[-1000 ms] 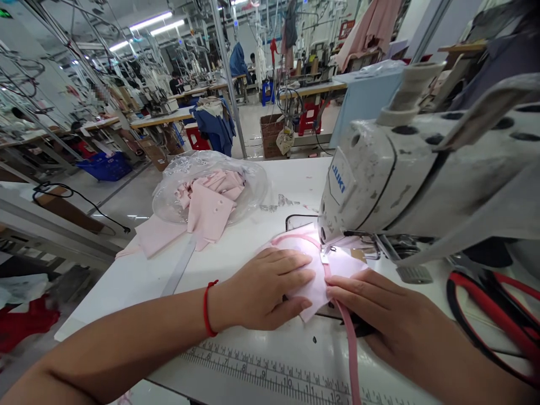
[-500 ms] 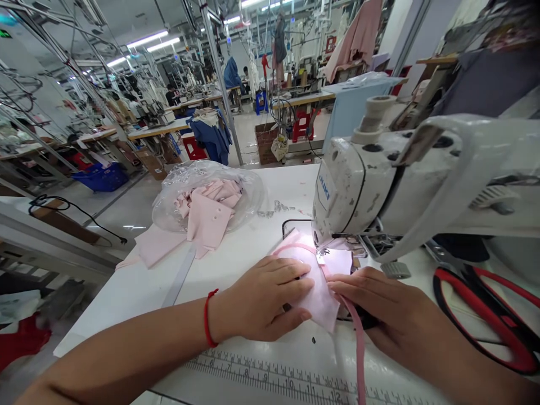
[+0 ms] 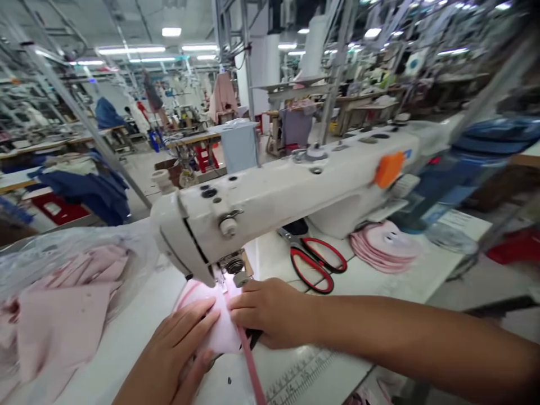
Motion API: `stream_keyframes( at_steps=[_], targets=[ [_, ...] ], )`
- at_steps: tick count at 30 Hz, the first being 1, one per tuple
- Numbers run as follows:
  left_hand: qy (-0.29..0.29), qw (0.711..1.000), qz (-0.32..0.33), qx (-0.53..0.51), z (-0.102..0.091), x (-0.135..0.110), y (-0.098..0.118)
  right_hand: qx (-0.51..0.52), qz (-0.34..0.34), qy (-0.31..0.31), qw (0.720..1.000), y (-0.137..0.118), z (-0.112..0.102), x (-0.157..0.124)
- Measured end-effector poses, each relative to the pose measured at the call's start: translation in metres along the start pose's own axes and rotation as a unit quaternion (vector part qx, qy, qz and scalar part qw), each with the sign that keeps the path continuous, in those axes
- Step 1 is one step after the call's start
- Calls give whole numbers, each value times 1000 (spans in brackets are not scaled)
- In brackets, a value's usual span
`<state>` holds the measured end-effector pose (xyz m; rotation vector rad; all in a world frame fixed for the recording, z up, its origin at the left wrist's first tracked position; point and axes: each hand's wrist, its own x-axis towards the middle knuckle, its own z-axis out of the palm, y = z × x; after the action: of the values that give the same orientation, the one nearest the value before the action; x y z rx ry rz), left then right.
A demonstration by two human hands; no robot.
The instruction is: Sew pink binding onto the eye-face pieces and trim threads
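A pale pink fabric piece [image 3: 221,332] lies under the lit needle area of a white sewing machine [image 3: 270,194]. A darker pink fabric strip [image 3: 250,360] runs along it from the presser foot toward the table's front edge. My left hand [image 3: 177,343] rests on the fabric's left part, fingers stretched out and pressing it flat. Just right of the needle, my right hand [image 3: 272,312] has its fingertips closed on the strip close to the presser foot. The thumb of that hand is mostly hidden.
Red-and-black scissors [image 3: 312,261] lie behind my right forearm. Farther right are stacked pink fabric pieces [image 3: 383,247] and a large blue water bottle [image 3: 455,174]. Loose pink fabric [image 3: 63,315] and clear plastic [image 3: 139,247] occupy the left. A ruler scale [image 3: 299,377] runs along the front.
My view has turned right, bringing the machine's full arm, the stacked pieces and the bottle into sight. Both hands stay on the fabric and strip by the needle.
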<state>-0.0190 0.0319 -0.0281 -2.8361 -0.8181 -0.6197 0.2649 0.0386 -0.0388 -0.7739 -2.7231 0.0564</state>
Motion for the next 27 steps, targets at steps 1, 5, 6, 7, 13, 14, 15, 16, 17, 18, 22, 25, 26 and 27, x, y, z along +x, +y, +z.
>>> stream_keyframes(
  at_steps=[1,5,6,7,13,14,15,16,17,18,22,25,26,27],
  targets=[
    [11,1000,11,6,1,0,-2,-9,-10,4,1000,2,-1,1],
    [42,999,7,4,7,-4,-9,-58,7,55,997,-2,-15,-11],
    [51,999,2,1,9,-6,-11,-74,34,80,994,-6,-19,-21],
    [64,998,-4,-5,12,-9,-13,-89,69,109,988,-11,-22,-36],
    [92,991,-46,-84,24,-13,-14,-180,353,303,867,-34,-26,-197],
    [88,990,-53,-96,24,-12,-13,-189,394,318,841,-32,-26,-223],
    [86,989,-59,-108,24,-10,-12,-192,428,324,822,-30,-27,-245],
    [84,987,-66,-119,24,-9,-12,-188,459,324,806,-27,-28,-263],
    [84,986,-71,-128,24,-8,-12,-180,485,315,796,-23,-29,-275],
    [84,984,-75,-135,24,-8,-12,-168,508,304,789,-18,-30,-283],
    [81,982,-77,-149,26,-7,-17,-120,574,262,766,2,-39,-288],
    [66,983,-76,-151,27,-7,-19,-89,596,245,760,12,-47,-284],
    [64,983,-79,-152,27,-7,-19,-81,597,244,760,13,-49,-283],
    [66,983,-82,-153,27,-6,-19,-73,596,244,761,14,-50,-283]
  ],
)
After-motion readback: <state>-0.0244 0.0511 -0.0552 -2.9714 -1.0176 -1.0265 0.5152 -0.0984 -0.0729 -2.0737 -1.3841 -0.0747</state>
